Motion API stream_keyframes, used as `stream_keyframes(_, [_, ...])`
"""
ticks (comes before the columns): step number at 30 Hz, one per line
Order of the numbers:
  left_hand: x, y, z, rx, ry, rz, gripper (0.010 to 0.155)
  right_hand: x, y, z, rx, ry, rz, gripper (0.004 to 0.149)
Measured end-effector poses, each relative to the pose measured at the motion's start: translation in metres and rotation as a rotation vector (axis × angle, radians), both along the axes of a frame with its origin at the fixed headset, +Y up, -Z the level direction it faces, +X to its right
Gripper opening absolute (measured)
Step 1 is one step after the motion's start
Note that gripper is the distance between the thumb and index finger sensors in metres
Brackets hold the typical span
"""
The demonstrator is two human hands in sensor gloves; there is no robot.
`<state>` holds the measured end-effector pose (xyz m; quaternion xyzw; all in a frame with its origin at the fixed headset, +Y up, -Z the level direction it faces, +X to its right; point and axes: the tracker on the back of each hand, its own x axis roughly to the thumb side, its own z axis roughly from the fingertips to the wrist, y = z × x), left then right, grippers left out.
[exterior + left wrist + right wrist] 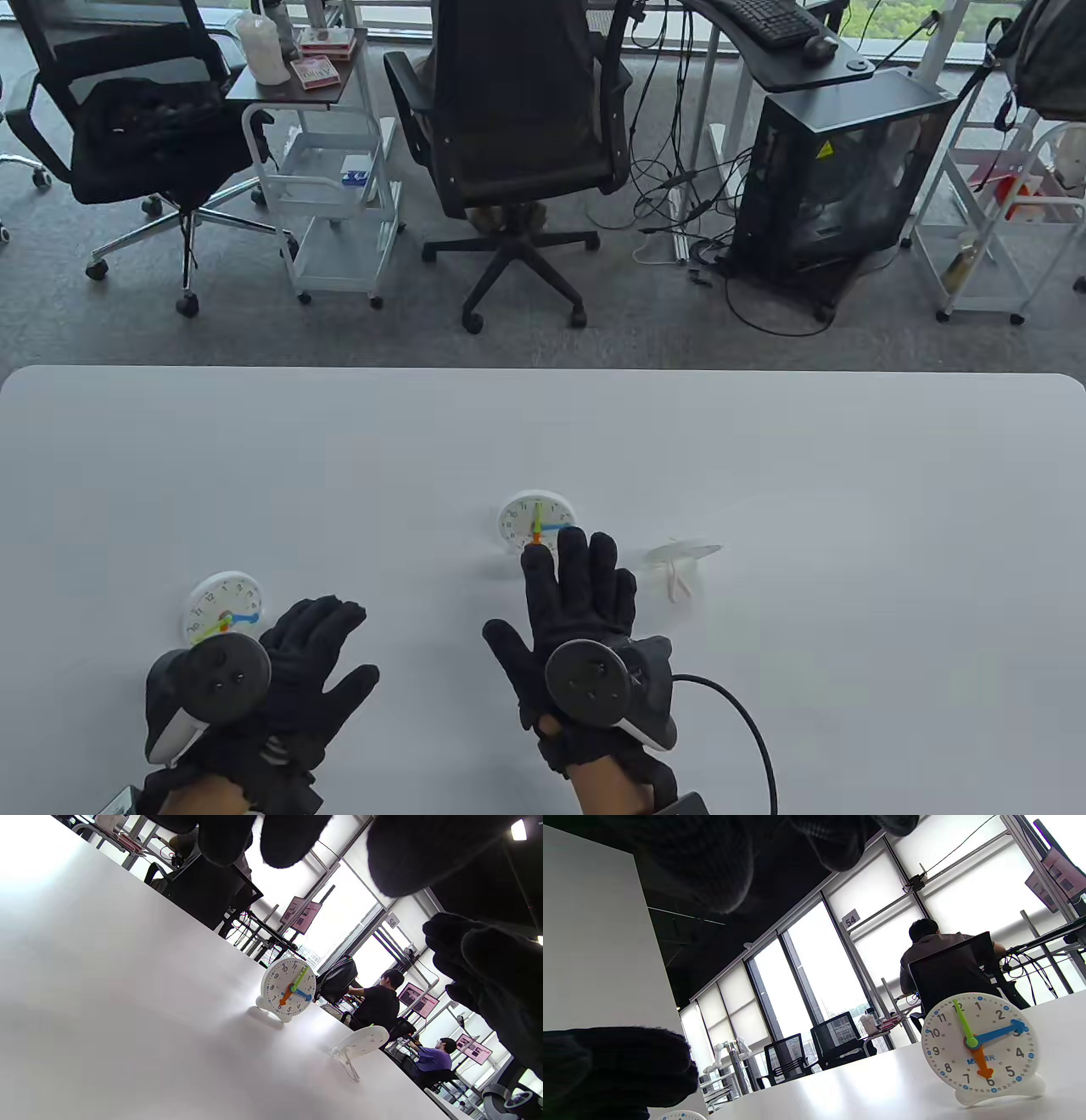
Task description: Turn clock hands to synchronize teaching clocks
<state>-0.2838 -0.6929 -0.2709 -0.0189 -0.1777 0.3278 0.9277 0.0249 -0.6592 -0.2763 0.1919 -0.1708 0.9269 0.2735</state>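
A white teaching clock (536, 520) stands mid-table, its green hand near 12, blue at 3 and orange at 6; it also shows in the right wrist view (980, 1046) and the left wrist view (288, 989). A second clock (224, 606) stands at the left, its green hand pointing lower left and its blue hand to the right. My right hand (581, 594) is open with fingers spread, fingertips just short of the middle clock, holding nothing. My left hand (314, 649) is open with fingers spread, just right of the left clock, holding nothing.
A third white clock (681, 556) stands right of the middle one, turned away so only its back and stand show; it also shows in the left wrist view (360, 1043). The table's far edge (543, 371) faces office chairs and carts.
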Motion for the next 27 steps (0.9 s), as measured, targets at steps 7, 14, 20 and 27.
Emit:
stream_keyframes(7, [0.002, -0.001, 0.001, -0.005, -0.009, -0.002, 0.076, -0.002, -0.002, 0.001, -0.029, 0.014, 0.002, 0.082])
stream_keyframes(14, [0.002, -0.002, 0.002, -0.010, -0.002, 0.013, 0.076, -0.002, -0.003, 0.001, -0.037, 0.019, -0.008, 0.080])
stream_keyframes(20, [-0.002, 0.002, 0.002, 0.010, 0.023, 0.021, 0.076, -0.004, -0.005, 0.000, -0.079, 0.056, -0.007, 0.083])
stream_keyframes(27, [-0.018, 0.014, 0.003, 0.076, 0.106, 0.055, 0.080, -0.007, -0.005, -0.001, -0.043, 0.058, -0.001, 0.080])
